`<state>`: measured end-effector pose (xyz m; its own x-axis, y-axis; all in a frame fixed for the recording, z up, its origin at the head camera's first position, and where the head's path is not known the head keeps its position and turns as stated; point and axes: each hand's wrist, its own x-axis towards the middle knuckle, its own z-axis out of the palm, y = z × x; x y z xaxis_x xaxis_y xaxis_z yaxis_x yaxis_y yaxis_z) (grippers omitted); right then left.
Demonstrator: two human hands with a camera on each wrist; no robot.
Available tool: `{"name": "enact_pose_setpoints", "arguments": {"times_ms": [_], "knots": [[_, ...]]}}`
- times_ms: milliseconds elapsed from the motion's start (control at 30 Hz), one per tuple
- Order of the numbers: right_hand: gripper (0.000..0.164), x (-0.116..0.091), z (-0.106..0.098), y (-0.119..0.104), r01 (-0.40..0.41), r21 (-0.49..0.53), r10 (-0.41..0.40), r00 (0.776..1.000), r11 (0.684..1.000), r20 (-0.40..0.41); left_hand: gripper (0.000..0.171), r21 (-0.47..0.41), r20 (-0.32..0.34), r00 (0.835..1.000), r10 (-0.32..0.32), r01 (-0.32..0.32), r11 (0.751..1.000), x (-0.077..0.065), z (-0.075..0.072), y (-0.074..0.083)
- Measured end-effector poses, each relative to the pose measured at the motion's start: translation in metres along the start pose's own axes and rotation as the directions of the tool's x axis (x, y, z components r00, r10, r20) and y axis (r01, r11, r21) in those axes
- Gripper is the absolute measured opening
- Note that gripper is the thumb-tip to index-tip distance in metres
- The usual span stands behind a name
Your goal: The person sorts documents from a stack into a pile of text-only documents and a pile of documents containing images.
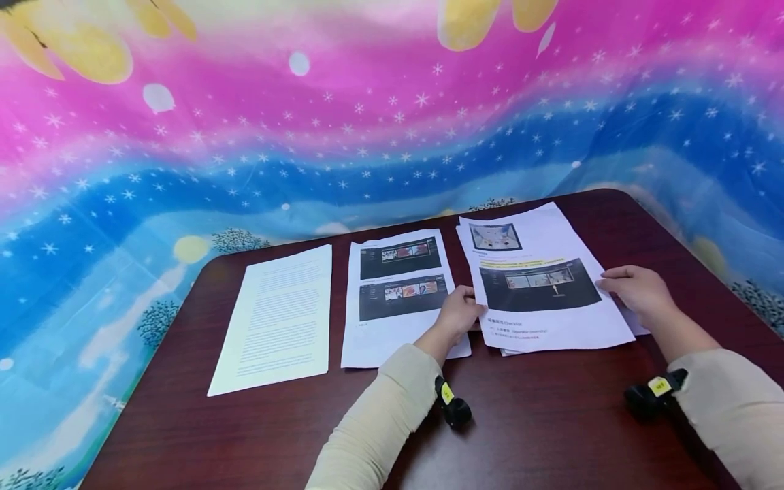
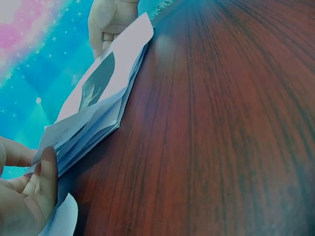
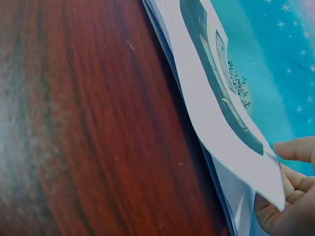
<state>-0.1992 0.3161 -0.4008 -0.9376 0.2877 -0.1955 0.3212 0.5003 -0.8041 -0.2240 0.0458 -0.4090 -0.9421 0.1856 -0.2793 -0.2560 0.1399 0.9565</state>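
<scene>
A printed sheet (image 1: 569,322) with a small photo, a highlighted line and a dark screenshot lies on top of a loose stack of papers (image 2: 109,129) at the right of the table. My left hand (image 1: 456,314) pinches its left edge, thumb and fingers on either side of the paper in the left wrist view. On the opposite edge, my right hand (image 1: 640,292) pinches the sheet between thumb and fingers. The right side of this sheet (image 3: 231,157) is bowed up from the papers below in the right wrist view.
Left of the stack lies a second printed sheet (image 1: 398,340) with two dark screenshots, partly under my left forearm. Farther left is a pale, text-filled sheet (image 1: 282,320). The dark wooden table (image 1: 520,422) meets a colourful patterned cloth (image 1: 367,136) behind it.
</scene>
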Motion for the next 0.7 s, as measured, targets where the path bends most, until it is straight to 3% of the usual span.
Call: {"name": "enact_pose_setpoints", "arguments": {"times_ms": [233, 700], "knots": [[0.054, 0.0057, 0.0018, 0.0099, -0.001, -0.022, 0.001, 1.000, 1.000, 0.014, 0.022, -0.006, -0.009, 1.000, -0.006, 0.006, 1.000, 0.0016, -0.0024, -0.0003], [0.049, 0.0022, 0.0037, 0.0070, 0.000, -0.050, 0.001, 1.000, 0.999, 0.027, 0.015, 0.019, 0.004, 1.000, -0.016, 0.016, 1.000, -0.0001, -0.0030, -0.0006]]}}
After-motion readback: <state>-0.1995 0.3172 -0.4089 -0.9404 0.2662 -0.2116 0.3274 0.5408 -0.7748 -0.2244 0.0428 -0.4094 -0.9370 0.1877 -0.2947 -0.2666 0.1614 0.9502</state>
